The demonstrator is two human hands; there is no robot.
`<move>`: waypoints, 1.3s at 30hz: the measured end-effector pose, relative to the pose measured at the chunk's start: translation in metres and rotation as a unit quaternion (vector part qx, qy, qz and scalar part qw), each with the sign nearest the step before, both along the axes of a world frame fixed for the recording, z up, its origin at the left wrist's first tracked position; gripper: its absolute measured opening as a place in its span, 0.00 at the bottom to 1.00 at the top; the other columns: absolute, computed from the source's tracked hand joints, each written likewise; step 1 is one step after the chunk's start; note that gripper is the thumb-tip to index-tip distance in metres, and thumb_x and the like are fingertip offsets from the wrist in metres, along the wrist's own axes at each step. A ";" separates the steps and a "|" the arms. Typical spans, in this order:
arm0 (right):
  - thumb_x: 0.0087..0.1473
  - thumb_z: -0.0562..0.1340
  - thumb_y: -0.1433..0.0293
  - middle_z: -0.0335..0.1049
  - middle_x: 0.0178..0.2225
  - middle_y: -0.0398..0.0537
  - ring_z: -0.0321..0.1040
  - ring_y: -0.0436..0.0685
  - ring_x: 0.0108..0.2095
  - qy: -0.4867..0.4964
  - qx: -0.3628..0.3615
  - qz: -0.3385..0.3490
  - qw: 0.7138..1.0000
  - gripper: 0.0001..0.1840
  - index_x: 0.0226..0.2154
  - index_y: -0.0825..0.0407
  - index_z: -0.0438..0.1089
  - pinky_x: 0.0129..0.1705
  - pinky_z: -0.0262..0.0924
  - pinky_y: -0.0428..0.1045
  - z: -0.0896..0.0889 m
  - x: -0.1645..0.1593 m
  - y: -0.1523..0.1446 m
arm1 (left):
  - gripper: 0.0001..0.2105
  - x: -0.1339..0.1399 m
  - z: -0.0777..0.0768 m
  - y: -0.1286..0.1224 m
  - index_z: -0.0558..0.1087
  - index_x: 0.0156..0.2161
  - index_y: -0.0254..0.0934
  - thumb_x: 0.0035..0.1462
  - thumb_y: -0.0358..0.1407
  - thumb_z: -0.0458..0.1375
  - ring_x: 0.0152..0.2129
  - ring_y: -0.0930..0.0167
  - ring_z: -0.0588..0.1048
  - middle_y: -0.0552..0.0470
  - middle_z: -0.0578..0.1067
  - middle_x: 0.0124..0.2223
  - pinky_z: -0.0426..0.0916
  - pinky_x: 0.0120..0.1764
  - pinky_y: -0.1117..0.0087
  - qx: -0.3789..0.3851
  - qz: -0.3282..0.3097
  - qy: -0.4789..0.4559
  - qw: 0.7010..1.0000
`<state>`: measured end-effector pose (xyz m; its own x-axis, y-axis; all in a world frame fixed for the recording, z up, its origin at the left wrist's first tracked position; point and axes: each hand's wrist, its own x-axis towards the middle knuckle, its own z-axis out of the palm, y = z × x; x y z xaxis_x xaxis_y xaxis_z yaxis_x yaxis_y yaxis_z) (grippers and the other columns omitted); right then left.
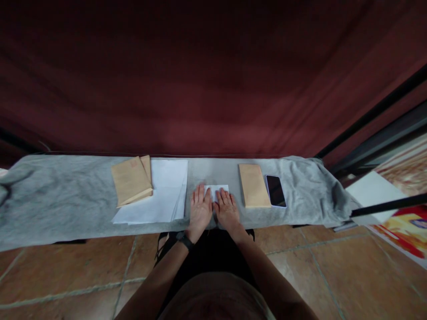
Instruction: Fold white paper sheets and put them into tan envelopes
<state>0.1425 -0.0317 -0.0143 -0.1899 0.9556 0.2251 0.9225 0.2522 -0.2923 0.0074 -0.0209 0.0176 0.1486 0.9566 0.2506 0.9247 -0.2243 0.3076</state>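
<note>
A small folded white sheet of paper [216,188] lies flat on the grey cloth in front of me, partly covered by both hands. My left hand [200,210] rests at its left side, fingers stretched out, with a dark watch on the wrist. On the paper's right part, my right hand [227,211] lies flat with fingers spread. Neither hand grips anything. Left of them is a stack of larger white sheets [167,191], with brown envelopes [130,178] lying over its left part. To the right sits a neat pile of brown envelopes [254,186].
A phone [276,191] lies beside the right envelope pile. Grey cloth [66,195] covers the narrow table, bunched at its right end. A dark red curtain [200,111] hangs behind. Black metal bars [383,106] and printed board [407,226] stand at the right.
</note>
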 end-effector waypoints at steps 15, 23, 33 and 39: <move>0.69 0.48 0.68 0.51 0.69 0.60 0.49 0.64 0.69 -0.031 0.029 -0.022 0.999 0.28 0.68 0.59 0.54 0.68 0.44 0.63 -0.003 0.001 0.000 | 0.29 -0.004 -0.020 0.021 0.54 0.70 0.30 0.70 0.43 0.38 0.70 0.62 0.50 0.41 0.53 0.72 0.44 0.69 0.55 -0.049 -0.033 0.099 0.993; 0.70 0.46 0.66 0.53 0.68 0.65 0.52 0.65 0.67 -0.009 0.054 -0.083 0.995 0.29 0.68 0.64 0.52 0.67 0.46 0.63 -0.007 0.009 0.000 | 0.31 -0.003 -0.026 0.021 0.54 0.70 0.28 0.69 0.47 0.44 0.69 0.59 0.51 0.38 0.53 0.71 0.47 0.68 0.54 -0.027 -0.018 0.094 0.995; 0.70 0.45 0.65 0.50 0.69 0.57 0.46 0.61 0.70 0.008 -0.020 -0.009 1.000 0.28 0.66 0.60 0.57 0.70 0.42 0.58 0.015 -0.016 0.024 | 0.27 -0.004 -0.024 0.020 0.54 0.69 0.28 0.68 0.35 0.41 0.70 0.60 0.50 0.39 0.52 0.72 0.46 0.68 0.53 -0.049 -0.026 0.104 0.993; 0.71 0.44 0.63 0.50 0.69 0.55 0.45 0.59 0.70 -0.001 -0.050 0.002 0.999 0.28 0.67 0.58 0.56 0.70 0.39 0.58 0.011 -0.021 0.030 | 0.27 -0.003 -0.021 0.020 0.54 0.69 0.29 0.67 0.32 0.39 0.70 0.60 0.49 0.39 0.53 0.72 0.45 0.69 0.53 -0.063 -0.026 0.119 0.991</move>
